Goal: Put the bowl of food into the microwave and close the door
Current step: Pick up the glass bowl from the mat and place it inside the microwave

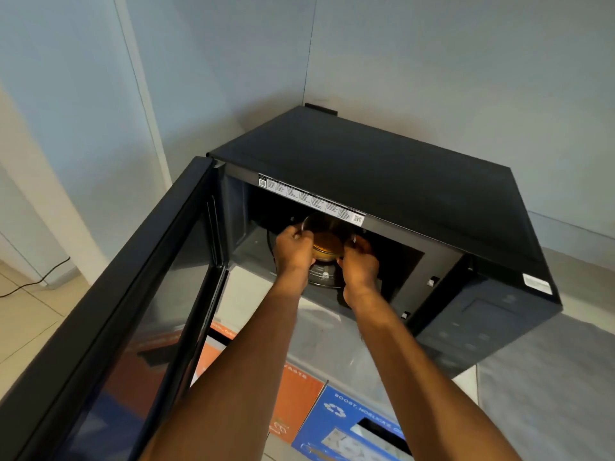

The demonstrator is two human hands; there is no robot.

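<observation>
A black microwave (382,181) stands in a corner on a counter, its door (133,311) swung wide open to the left. Inside the cavity, a clear glass bowl (327,242) with orange-brown food sits over the glass turntable (324,277). My left hand (294,249) grips the bowl's left rim and my right hand (361,262) grips its right rim. Both forearms reach in through the door opening. Whether the bowl rests on the turntable or hangs just above it, I cannot tell.
The control panel (482,324) is on the microwave's right front. Below the counter edge stand an orange bin (296,404) and a blue recycling bin (346,424). White walls close in behind and to the right. A black cable (33,284) lies on the floor at left.
</observation>
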